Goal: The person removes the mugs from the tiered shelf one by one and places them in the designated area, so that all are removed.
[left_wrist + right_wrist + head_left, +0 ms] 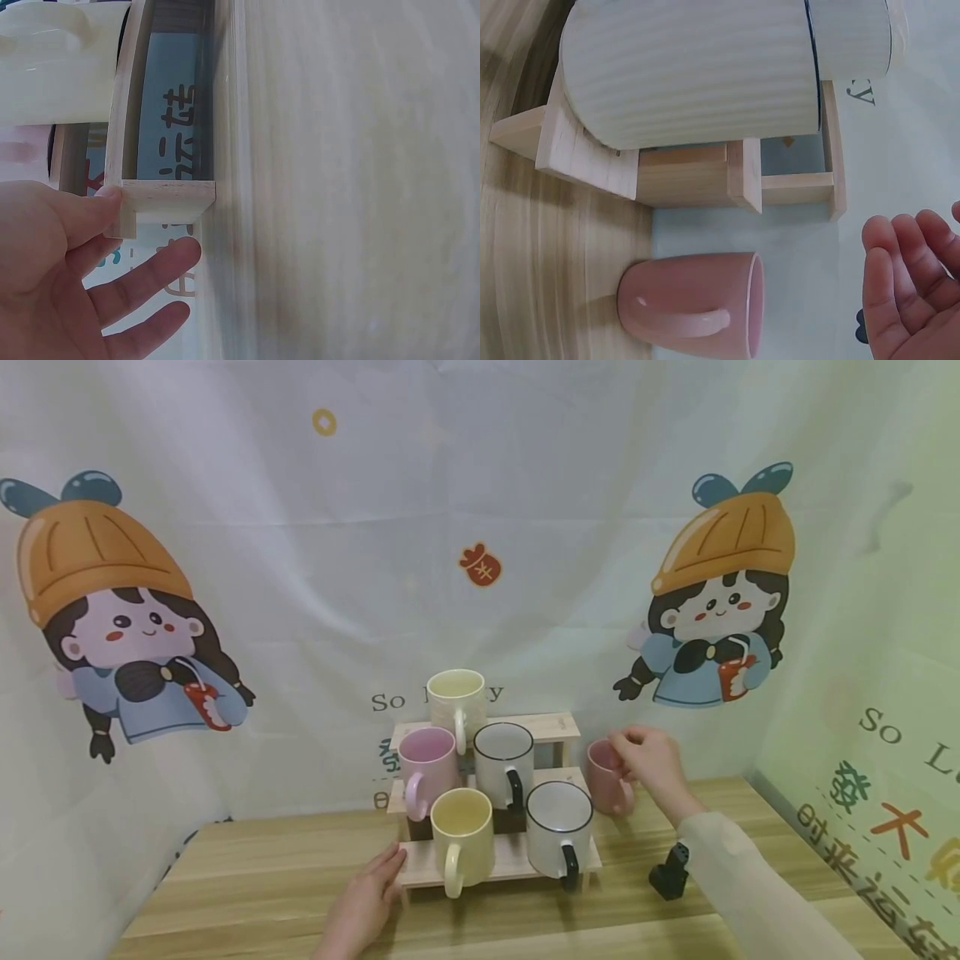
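A three-step wooden shelf bears several mugs. My left hand pinches the left end of its lowest board between thumb and index finger, the other fingers spread beside it. To the shelf's right, a dusty-pink mug stands upright on the table, handle toward the front right. My right hand is just above that mug, fingers loosely bent and holding nothing; in the right wrist view a gap separates fingers and rim. On the lowest step are a yellow mug and a white mug with black rim and handle.
The middle step carries a lilac-pink mug and another black-rimmed white mug; a cream mug tops the shelf. A printed cloth hangs behind the wooden table. A small black device is by the right cuff.
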A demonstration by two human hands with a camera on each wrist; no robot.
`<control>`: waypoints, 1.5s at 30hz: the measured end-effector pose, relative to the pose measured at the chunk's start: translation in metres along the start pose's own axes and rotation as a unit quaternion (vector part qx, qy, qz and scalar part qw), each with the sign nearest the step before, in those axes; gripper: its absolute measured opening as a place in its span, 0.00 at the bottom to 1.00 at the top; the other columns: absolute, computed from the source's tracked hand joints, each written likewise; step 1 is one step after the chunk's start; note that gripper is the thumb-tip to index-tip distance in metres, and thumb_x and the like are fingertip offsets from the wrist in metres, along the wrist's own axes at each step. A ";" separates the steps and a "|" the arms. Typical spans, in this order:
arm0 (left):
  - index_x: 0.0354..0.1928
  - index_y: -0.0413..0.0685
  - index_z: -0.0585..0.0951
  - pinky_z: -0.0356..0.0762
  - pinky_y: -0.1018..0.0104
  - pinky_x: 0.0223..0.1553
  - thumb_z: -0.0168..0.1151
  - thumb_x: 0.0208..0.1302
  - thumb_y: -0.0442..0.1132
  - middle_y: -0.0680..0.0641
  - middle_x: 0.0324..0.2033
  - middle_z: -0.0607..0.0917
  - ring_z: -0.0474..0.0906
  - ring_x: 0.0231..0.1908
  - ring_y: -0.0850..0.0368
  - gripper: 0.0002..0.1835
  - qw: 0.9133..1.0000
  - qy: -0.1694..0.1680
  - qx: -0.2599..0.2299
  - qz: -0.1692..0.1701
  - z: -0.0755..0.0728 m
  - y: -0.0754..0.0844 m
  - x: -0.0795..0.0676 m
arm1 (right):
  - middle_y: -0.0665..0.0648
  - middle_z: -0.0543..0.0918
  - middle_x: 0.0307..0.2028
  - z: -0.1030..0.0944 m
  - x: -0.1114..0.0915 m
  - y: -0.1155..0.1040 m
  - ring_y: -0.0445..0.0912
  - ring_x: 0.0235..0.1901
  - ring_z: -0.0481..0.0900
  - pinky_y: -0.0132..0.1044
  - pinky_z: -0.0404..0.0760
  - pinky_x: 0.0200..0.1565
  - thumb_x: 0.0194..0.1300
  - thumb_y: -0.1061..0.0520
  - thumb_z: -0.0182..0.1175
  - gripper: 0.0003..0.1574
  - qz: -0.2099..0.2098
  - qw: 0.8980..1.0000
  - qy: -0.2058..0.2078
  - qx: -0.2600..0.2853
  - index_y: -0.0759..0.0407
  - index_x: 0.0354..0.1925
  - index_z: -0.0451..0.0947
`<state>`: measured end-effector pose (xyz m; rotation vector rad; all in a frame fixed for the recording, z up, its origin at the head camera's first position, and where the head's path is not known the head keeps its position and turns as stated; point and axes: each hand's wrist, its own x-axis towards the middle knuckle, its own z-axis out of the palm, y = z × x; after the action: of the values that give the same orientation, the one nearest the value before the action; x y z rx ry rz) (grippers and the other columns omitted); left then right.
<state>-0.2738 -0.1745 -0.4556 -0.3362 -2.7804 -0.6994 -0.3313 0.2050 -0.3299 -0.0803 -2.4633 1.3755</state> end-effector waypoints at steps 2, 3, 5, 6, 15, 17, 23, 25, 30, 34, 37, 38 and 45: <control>0.61 0.42 0.75 0.71 0.42 0.59 0.60 0.62 0.33 0.42 0.64 0.73 0.72 0.60 0.39 0.23 1.000 0.000 0.000 0.001 0.001 0.000 0.000 | 0.59 0.81 0.25 0.001 0.000 -0.002 0.43 0.22 0.77 0.33 0.82 0.26 0.68 0.54 0.53 0.18 0.000 1.000 -0.003 -0.008 0.70 0.38 0.79; 0.61 0.42 0.75 0.71 0.42 0.60 0.60 0.62 0.33 0.42 0.64 0.73 0.72 0.60 0.39 0.23 1.000 -0.001 0.000 0.001 0.001 -0.001 0.000 | 0.59 0.81 0.25 0.001 -0.001 -0.003 0.43 0.22 0.77 0.33 0.81 0.26 0.67 0.54 0.53 0.18 0.000 1.000 -0.005 -0.012 0.69 0.37 0.80; 0.61 0.42 0.75 0.71 0.41 0.60 0.60 0.63 0.33 0.42 0.65 0.72 0.72 0.60 0.39 0.23 1.000 -0.004 0.000 0.000 0.001 -0.001 0.000 | 0.58 0.81 0.25 0.002 0.000 -0.005 0.43 0.23 0.77 0.33 0.81 0.27 0.67 0.53 0.53 0.18 0.002 1.000 -0.008 -0.013 0.68 0.36 0.80; 0.62 0.42 0.75 0.70 0.41 0.60 0.60 0.63 0.33 0.42 0.65 0.72 0.72 0.60 0.39 0.23 1.000 -0.005 -0.001 -0.003 0.002 -0.001 0.000 | 0.58 0.81 0.25 0.002 0.000 -0.006 0.43 0.23 0.77 0.33 0.81 0.27 0.67 0.53 0.52 0.18 0.004 1.000 -0.008 -0.012 0.68 0.36 0.80; 0.62 0.43 0.74 0.70 0.41 0.60 0.60 0.63 0.33 0.43 0.65 0.71 0.71 0.61 0.38 0.24 1.000 -0.005 -0.002 -0.009 0.001 0.000 0.000 | 0.59 0.83 0.27 0.006 0.001 -0.019 0.43 0.23 0.77 0.31 0.80 0.27 0.69 0.51 0.52 0.20 0.018 1.000 -0.017 0.010 0.67 0.40 0.80; 0.62 0.43 0.74 0.70 0.41 0.60 0.60 0.63 0.33 0.44 0.65 0.72 0.71 0.61 0.39 0.24 1.000 -0.005 -0.002 -0.009 0.001 0.000 -0.001 | 0.58 0.83 0.27 0.007 0.000 -0.021 0.43 0.23 0.77 0.29 0.79 0.25 0.69 0.52 0.52 0.19 0.018 1.000 -0.016 0.015 0.68 0.40 0.80; 0.62 0.44 0.74 0.71 0.41 0.59 0.60 0.63 0.33 0.44 0.65 0.72 0.72 0.60 0.38 0.24 1.000 -0.006 -0.003 -0.007 0.003 0.001 -0.003 | 0.56 0.81 0.23 0.008 -0.002 -0.028 0.43 0.22 0.76 0.30 0.79 0.25 0.69 0.52 0.52 0.18 0.019 0.999 -0.022 0.023 0.67 0.37 0.79; 0.62 0.43 0.74 0.71 0.40 0.59 0.60 0.63 0.33 0.44 0.65 0.72 0.72 0.60 0.38 0.24 1.000 -0.004 -0.006 -0.009 0.003 0.001 -0.003 | 0.55 0.80 0.22 0.009 -0.003 -0.031 0.44 0.22 0.76 0.30 0.79 0.26 0.68 0.52 0.52 0.18 0.017 0.999 -0.024 0.022 0.66 0.36 0.79; 0.62 0.42 0.74 0.72 0.39 0.58 0.59 0.63 0.33 0.43 0.66 0.71 0.72 0.60 0.37 0.24 1.000 0.002 -0.011 -0.008 0.002 0.000 -0.001 | 0.55 0.79 0.24 0.008 -0.002 -0.043 0.44 0.23 0.76 0.28 0.79 0.26 0.69 0.51 0.52 0.18 0.002 0.999 -0.020 0.026 0.66 0.37 0.79; 0.62 0.42 0.74 0.71 0.40 0.59 0.59 0.62 0.32 0.42 0.66 0.71 0.72 0.60 0.37 0.24 1.000 0.005 -0.015 -0.006 0.001 0.000 0.000 | 0.55 0.79 0.24 0.008 -0.002 -0.050 0.43 0.23 0.75 0.26 0.79 0.25 0.69 0.51 0.53 0.20 0.005 0.999 -0.021 0.039 0.68 0.39 0.80; 0.61 0.40 0.74 0.71 0.41 0.59 0.60 0.62 0.31 0.41 0.65 0.72 0.72 0.60 0.37 0.24 1.000 0.010 -0.013 0.000 0.000 -0.001 -0.001 | 0.54 0.78 0.22 0.010 -0.003 -0.053 0.43 0.22 0.74 0.27 0.79 0.24 0.69 0.51 0.53 0.19 0.012 0.998 -0.022 0.049 0.68 0.38 0.80; 0.61 0.40 0.75 0.71 0.41 0.59 0.60 0.62 0.31 0.41 0.65 0.72 0.72 0.59 0.37 0.24 1.000 0.011 -0.012 0.000 0.000 -0.001 -0.001 | 0.54 0.78 0.21 0.011 -0.003 -0.054 0.43 0.21 0.74 0.27 0.79 0.24 0.69 0.51 0.53 0.19 0.013 0.998 -0.021 0.052 0.67 0.38 0.80; 0.61 0.41 0.75 0.70 0.42 0.60 0.60 0.62 0.32 0.42 0.65 0.72 0.72 0.60 0.38 0.24 1.000 0.005 -0.007 -0.001 0.001 0.002 0.000 | 0.52 0.76 0.19 0.017 -0.004 -0.057 0.43 0.20 0.73 0.25 0.77 0.23 0.69 0.50 0.55 0.19 0.006 0.997 -0.023 0.078 0.66 0.36 0.80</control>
<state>-0.2736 -0.1726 -0.4559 -0.3310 -2.7686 -0.7191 -0.3271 0.1593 -0.2912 -0.0289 -2.3853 1.5855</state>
